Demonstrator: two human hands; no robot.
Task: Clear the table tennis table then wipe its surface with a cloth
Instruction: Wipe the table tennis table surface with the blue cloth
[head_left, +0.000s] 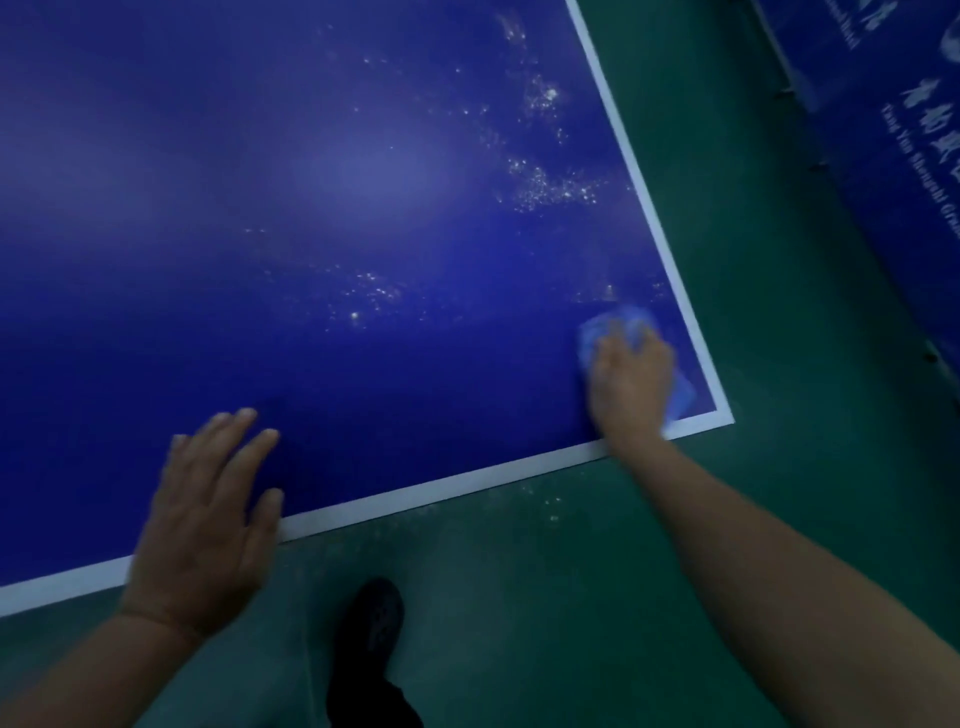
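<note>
The blue table tennis table (311, 208) with white edge lines fills most of the view. Its near right corner lies at the right. My right hand (631, 384) presses a light blue cloth (618, 325) flat onto the surface close to that corner. The cloth shows above the fingers and at the hand's right side. My left hand (208, 514) lies flat on the near edge of the table with its fingers straight and spread. White specks (545, 182) are scattered over the surface beyond the cloth.
A green floor (727, 208) surrounds the table. A blue barrier (893, 130) with white lettering stands at the far right. My dark shoe (374, 623) is on the floor below the table's near edge. A few white specks (550, 504) lie on the floor.
</note>
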